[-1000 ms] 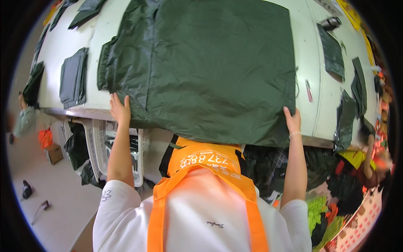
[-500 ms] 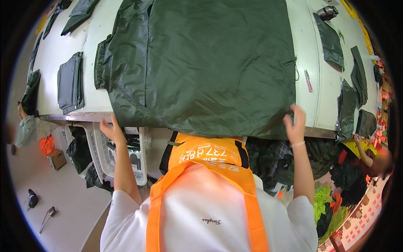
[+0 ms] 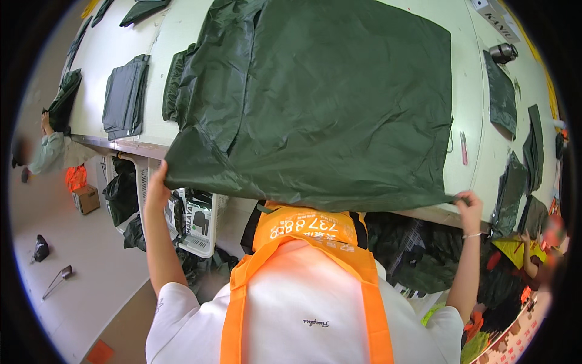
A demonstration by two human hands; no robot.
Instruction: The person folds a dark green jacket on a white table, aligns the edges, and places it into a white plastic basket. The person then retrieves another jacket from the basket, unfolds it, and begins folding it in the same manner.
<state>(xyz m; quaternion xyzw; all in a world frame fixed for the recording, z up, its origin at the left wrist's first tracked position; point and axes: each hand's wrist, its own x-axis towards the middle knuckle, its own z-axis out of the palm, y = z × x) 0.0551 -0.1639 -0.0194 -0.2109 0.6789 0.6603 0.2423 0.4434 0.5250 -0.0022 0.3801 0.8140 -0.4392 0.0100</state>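
A large dark green garment (image 3: 345, 103) of thin, shiny fabric lies spread over the white table in front of me. A gathered part like a cuff shows on its left side. My left hand (image 3: 158, 187) grips its near left corner, the fingers partly behind the cloth. At the opposite near corner, my right hand (image 3: 469, 212) pinches the hem between thumb and fingers. Between my hands the near edge is drawn out and hangs past the table's front edge, just over my orange apron (image 3: 303, 233).
Folded dark green pieces lie in a stack (image 3: 125, 97) at left and singly (image 3: 502, 100) at right. A red cutter (image 3: 464, 148) and a metal flask (image 3: 503, 53) are on the table. White baskets (image 3: 203, 233) stand beneath. Other people work at both sides.
Both hands have closed on the garment's near corners; the right one moved outward and down. The near edge is now pulled wider and straighter. The whole view has shifted slightly.
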